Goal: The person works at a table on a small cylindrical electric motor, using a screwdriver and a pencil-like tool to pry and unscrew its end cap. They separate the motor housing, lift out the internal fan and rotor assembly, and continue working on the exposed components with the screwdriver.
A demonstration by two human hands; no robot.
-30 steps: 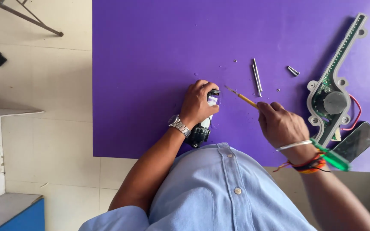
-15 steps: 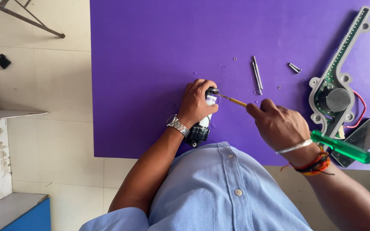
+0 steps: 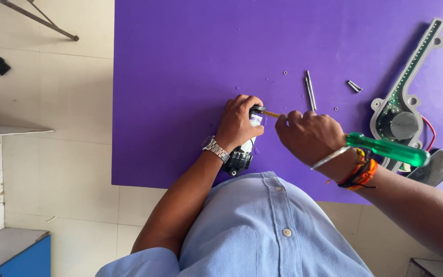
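Left hand: the left hand (image 3: 239, 123) is wrapped tight around a small black and white motor (image 3: 244, 149), holding it down on the purple mat (image 3: 180, 66). A silver watch (image 3: 215, 149) sits on that wrist.
Right hand: the right hand (image 3: 308, 136) is closed around a thin yellow stick tool (image 3: 270, 113). The tip of the tool touches the top end of the motor, right by the left thumb.
Motor: it lies near the front edge of the mat, just in front of the person's blue shirt (image 3: 262, 231). It has a white label band around its middle; the writing is too small to tell.
Green screwdriver: a screwdriver with a clear green handle (image 3: 385, 149) lies across the right wrist, next to orange and red thread bands (image 3: 357, 172).
Grey part: a long grey plastic piece (image 3: 403, 97) with a green strip lies on the right side of the mat, with red wires.
Phone: a dark phone (image 3: 434, 168) lies just below the grey piece.
Small bits: two thin metal rods (image 3: 309, 91) and a short metal pin (image 3: 354, 86) lie on the mat above the right hand.
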